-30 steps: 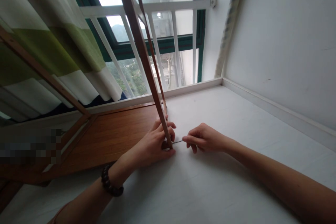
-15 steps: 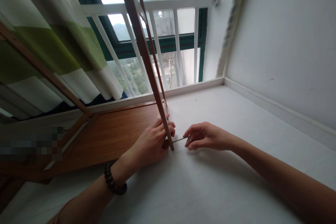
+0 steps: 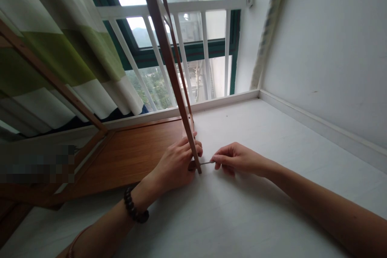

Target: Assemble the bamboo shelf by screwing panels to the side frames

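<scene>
A brown wooden frame [image 3: 171, 66] lies on its side on the white floor, its long leg slanting up from the centre. My left hand [image 3: 175, 161] is closed around the low end of that leg, fingers wrapped past its edge. Against the outer side of the leg sits one end of a thin metal hex key [image 3: 206, 163], about level with the floor. My right hand [image 3: 231, 158] pinches the other end between thumb and fingers. A wooden panel [image 3: 136, 151] joins the frame left of my left hand. The fastener at the key's tip is too small to make out.
White railing bars [image 3: 205, 56] and a green-framed window [image 3: 236, 36] stand behind. A striped curtain [image 3: 90, 56] hangs at the left, behind another wooden bar [image 3: 54, 78]. The white wall [image 3: 326, 56] with its baseboard [image 3: 317, 129] bounds the right side.
My right hand's fingers have shifted from a loose, spread hold to a tight pinch on the end of the hex key. My left hand stays on the leg.
</scene>
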Available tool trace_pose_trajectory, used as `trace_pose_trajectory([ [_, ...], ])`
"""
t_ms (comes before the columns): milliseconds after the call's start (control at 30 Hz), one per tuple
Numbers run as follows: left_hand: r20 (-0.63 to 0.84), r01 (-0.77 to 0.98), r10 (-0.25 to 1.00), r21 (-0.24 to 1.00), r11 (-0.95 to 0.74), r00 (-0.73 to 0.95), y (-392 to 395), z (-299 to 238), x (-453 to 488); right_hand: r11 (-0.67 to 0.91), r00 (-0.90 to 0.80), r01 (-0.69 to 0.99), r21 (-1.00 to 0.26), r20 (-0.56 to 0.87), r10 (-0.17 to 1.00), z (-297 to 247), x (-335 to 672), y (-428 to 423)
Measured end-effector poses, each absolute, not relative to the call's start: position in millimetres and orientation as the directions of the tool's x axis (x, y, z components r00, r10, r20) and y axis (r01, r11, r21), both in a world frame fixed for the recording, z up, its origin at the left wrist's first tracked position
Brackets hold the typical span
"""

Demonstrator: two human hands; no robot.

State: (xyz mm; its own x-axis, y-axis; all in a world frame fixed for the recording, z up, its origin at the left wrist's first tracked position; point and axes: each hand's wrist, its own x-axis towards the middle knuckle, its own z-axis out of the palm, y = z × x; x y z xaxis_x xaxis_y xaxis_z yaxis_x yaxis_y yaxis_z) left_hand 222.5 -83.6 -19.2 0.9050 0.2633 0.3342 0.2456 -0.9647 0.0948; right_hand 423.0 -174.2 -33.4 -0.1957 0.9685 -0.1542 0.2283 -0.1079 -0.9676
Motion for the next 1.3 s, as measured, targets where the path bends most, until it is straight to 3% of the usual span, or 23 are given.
trace_pose_trajectory([
  [67,0.332,0.248,0.267,0.098,-0.964,0.905,-83.7,-19.1,222.2,0.023,-0.23,0.318,-0.948,-0.053,0.972,-32.2,425.9,-174.7],
  [133,0.332,0.248,0.268,0.103,-0.963,0.904,-83.7,-19.2,221.9,0.06,-0.216,0.289,-0.955,-0.004,0.976,-34.7,425.5,-174.4],
  [267,0.344,0.241,0.265,0.112,-0.964,0.901,-83.9,-19.4,221.9,-0.076,-0.057,-0.005,-0.997,-0.075,0.996,-45.6,418.8,-172.0],
  [367,0.346,0.24,0.265,0.115,-0.964,0.9,-84.3,-18.9,222.0,-0.129,-0.033,-0.091,-0.987,-0.127,0.991,-48.5,419.3,-169.4],
  [567,0.326,0.238,0.26,0.106,-0.965,0.909,-83.8,-18.6,221.6,-0.094,-0.147,-0.075,-0.993,-0.083,0.986,-41.9,429.8,-166.1],
  [867,0.335,0.231,0.255,0.112,-0.967,0.907,-82.9,-19.9,221.8,-0.242,-0.045,-0.216,-0.946,-0.238,0.97,-41.3,422.2,-170.1],
  [1067,0.331,0.233,0.255,0.106,-0.967,0.909,-83.2,-18.3,221.7,-0.176,-0.151,-0.129,-0.976,-0.156,0.976,-39.8,430.7,-167.0],
  [1200,0.337,0.223,0.248,0.11,-0.969,0.908,-81.9,-21.1,221.1,-0.251,-0.095,-0.128,-0.96,-0.24,0.966,-41.2,430.5,-166.2],
  [1300,0.342,0.23,0.252,0.104,-0.968,0.905,-81.5,-22.4,220.4,-0.279,-0.176,-0.156,-0.948,-0.251,0.952,-40.4,431.2,-167.5],
])
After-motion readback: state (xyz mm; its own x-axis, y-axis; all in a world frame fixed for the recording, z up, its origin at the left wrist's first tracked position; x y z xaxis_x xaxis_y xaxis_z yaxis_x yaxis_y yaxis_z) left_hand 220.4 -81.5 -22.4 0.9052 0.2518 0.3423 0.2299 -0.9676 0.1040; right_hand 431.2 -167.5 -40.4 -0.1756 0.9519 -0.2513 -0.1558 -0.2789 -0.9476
